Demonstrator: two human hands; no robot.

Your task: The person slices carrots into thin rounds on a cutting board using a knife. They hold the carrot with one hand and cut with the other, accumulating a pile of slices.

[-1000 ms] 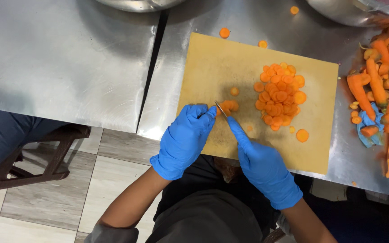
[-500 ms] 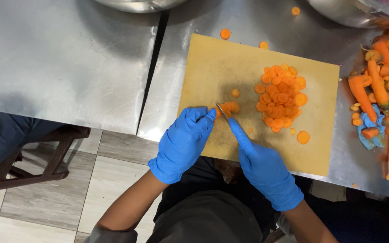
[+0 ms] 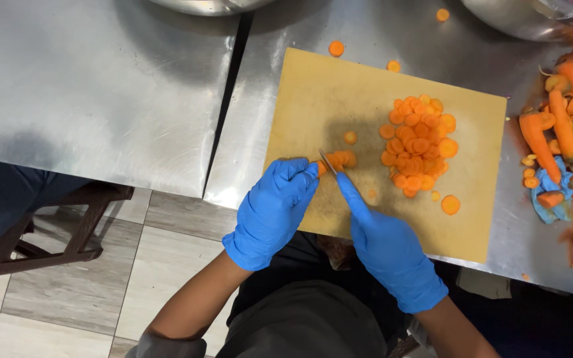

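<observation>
The right hand (image 3: 387, 248), in a blue glove, is clenching a knife (image 3: 327, 162), forefinger lying along its back, blade meeting a short carrot piece (image 3: 339, 160). The left hand (image 3: 272, 211), also gloved, is pinching that carrot's left end on the near left part of the tan cutting board (image 3: 479, 219). Right of it, a heap of carrot slices (image 3: 418, 146) is lying; whole carrots (image 3: 565, 132) are resting far right on the steel table (image 3: 101, 93).

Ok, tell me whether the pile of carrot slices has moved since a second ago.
No. The pile sits on the same patch of the cutting board, toward its right half, with the stray slice below it as before.
</observation>
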